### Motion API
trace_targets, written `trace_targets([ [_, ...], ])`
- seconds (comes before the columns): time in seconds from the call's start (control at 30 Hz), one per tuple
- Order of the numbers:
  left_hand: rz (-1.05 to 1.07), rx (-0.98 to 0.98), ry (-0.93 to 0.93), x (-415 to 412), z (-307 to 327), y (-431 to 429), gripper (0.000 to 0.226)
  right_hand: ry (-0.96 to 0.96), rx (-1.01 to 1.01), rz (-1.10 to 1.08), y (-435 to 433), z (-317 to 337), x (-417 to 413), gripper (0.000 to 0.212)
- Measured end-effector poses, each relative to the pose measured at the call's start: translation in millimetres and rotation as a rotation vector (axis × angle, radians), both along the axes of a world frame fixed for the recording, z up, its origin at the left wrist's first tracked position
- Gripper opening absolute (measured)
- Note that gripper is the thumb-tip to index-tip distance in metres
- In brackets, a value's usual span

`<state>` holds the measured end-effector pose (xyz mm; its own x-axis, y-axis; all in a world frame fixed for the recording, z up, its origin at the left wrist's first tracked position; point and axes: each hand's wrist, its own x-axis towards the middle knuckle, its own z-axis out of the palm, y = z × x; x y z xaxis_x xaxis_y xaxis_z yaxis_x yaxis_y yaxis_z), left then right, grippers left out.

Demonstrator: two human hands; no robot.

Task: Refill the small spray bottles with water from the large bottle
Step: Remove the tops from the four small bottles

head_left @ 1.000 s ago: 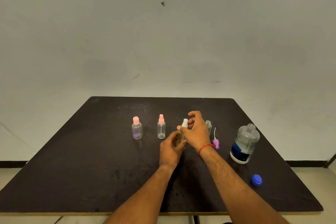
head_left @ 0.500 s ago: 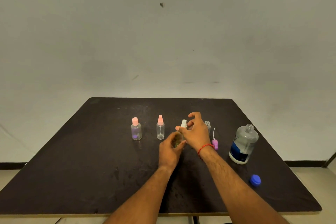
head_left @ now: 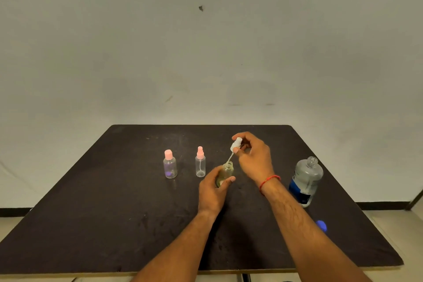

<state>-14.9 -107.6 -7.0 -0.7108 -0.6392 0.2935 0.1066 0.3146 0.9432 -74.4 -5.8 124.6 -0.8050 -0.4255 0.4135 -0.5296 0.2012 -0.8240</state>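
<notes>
My left hand grips a small clear bottle with a yellowish tint, standing on the black table. Just above it, my right hand pinches a white spray top tilted, its thin tube still dipping into the bottle's open neck. Two more small bottles stand to the left: a round one with a pink cap and a slim one with a pink sprayer. The large clear water bottle with a blue label stands uncapped at the right.
A blue cap lies on the table near the right front, beside my right forearm. A plain pale wall stands behind the table. My right hand hides whatever is behind it on the table.
My right hand has lifted the white spray top up and out of the small bottle, which my left hand keeps holding. The other bottles have not moved.
</notes>
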Motion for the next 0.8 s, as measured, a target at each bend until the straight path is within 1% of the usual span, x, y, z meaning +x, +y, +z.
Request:
trace_targets([
  [0.2,0.089,-0.074,-0.061,-4,-1,-4,0.037,0.073,-0.188,-0.066,28,12,4,0.018],
  [0.27,0.103,-0.087,-0.061,-5,-2,-5,0.038,0.103,-0.229,-0.117,36,4,5,0.019],
  [0.37,0.124,-0.103,-0.052,-4,-1,-4,0.033,0.103,-0.230,-0.190,39,-23,3,0.024],
  [0.47,0.159,-0.094,-0.075,-6,0,-4,0.026,0.113,-0.160,-0.267,36,-55,4,0.026],
  [0.6,0.181,-0.091,-0.146,-14,3,-7,0.022,0.096,0.013,-0.301,25,-87,2,0.025],
  [0.8,0.152,-0.064,-0.208,-31,5,-11,0.021,0.062,0.203,-0.281,12,-99,-1,0.019],
])
